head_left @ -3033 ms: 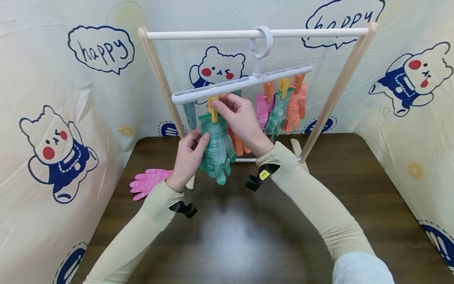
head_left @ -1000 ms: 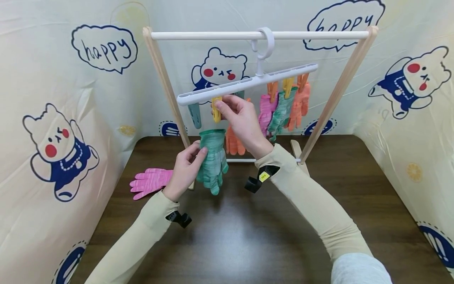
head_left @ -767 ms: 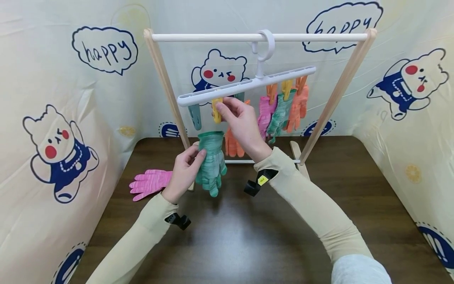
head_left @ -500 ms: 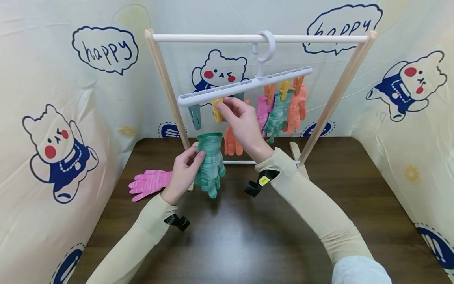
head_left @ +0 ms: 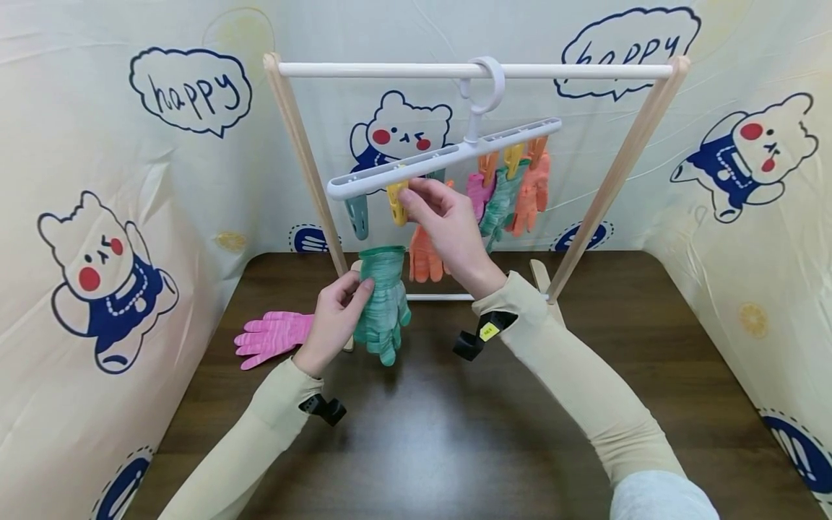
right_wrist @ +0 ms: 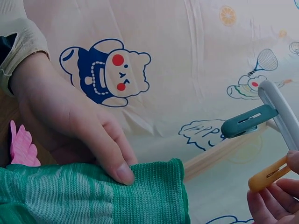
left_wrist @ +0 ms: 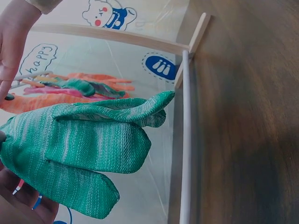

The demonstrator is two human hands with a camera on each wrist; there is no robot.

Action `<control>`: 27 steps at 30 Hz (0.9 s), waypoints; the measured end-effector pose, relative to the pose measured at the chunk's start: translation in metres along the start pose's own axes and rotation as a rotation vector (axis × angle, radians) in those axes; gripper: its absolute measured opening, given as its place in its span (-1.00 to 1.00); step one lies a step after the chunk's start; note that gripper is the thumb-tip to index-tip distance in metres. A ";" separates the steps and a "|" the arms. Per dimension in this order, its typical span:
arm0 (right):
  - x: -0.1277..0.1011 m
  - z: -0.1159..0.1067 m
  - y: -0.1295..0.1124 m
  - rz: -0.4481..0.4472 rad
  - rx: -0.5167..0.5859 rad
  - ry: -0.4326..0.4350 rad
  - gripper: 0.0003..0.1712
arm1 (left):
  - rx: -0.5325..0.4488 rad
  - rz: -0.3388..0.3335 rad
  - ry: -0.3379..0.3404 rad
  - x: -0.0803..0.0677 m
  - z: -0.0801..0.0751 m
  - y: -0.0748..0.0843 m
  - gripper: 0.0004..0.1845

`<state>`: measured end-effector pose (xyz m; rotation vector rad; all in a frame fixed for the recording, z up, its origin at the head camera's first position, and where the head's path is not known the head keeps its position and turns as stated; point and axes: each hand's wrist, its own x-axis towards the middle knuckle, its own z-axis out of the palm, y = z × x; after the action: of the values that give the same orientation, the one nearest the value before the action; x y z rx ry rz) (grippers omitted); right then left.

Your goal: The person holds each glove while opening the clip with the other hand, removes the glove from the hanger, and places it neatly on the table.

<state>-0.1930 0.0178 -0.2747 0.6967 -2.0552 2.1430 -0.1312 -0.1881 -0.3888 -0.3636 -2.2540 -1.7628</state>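
Note:
In the head view my left hand [head_left: 334, 314] pinches a green knit glove [head_left: 383, 307] near its cuff, thumb in front, with the glove's fingers hanging down. My right hand [head_left: 448, 227] pinches a yellow clothespin [head_left: 397, 204] under the white hanger [head_left: 403, 170]. The green cuff is a short way below that clothespin, apart from it. To the left of the yellow one hangs a teal clothespin [head_left: 357, 217], holding nothing. The right wrist view shows the left thumb flat on the glove's cuff [right_wrist: 149, 191].
The hanger hooks over the white rod [head_left: 390, 70] of a wooden rack. An orange glove [head_left: 425, 256] hangs behind my right hand. Pink, green and orange gloves [head_left: 533, 191] hang from clothespins at the hanger's right end. A pink glove [head_left: 273, 336] lies on the dark table [head_left: 416, 448].
Three seconds ago the green glove's cuff was up at the yellow clothespin; my left hand has lowered it away. My right hand stays on the clothespin. The hanger's right end has swung slightly left.

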 end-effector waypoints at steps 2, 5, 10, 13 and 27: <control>-0.001 -0.002 0.000 -0.007 0.013 -0.002 -0.59 | 0.002 -0.005 -0.001 0.000 0.000 0.000 -0.79; -0.003 -0.007 0.001 -0.027 0.027 -0.003 -0.59 | 0.004 -0.007 -0.005 -0.001 -0.001 -0.001 -0.79; -0.007 -0.014 0.005 -0.057 0.040 0.002 -0.63 | 0.001 0.003 -0.005 -0.003 -0.002 0.001 -0.79; -0.011 -0.021 0.009 -0.055 0.026 0.001 -0.65 | 0.005 0.001 -0.006 -0.004 -0.003 -0.001 -0.78; -0.033 -0.061 0.031 0.058 -0.164 -0.017 -0.63 | 0.149 -0.012 0.015 -0.003 -0.009 -0.016 -0.80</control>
<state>-0.1908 0.0815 -0.3154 0.6443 -2.2547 1.9743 -0.1330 -0.2009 -0.4022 -0.3065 -2.3626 -1.5852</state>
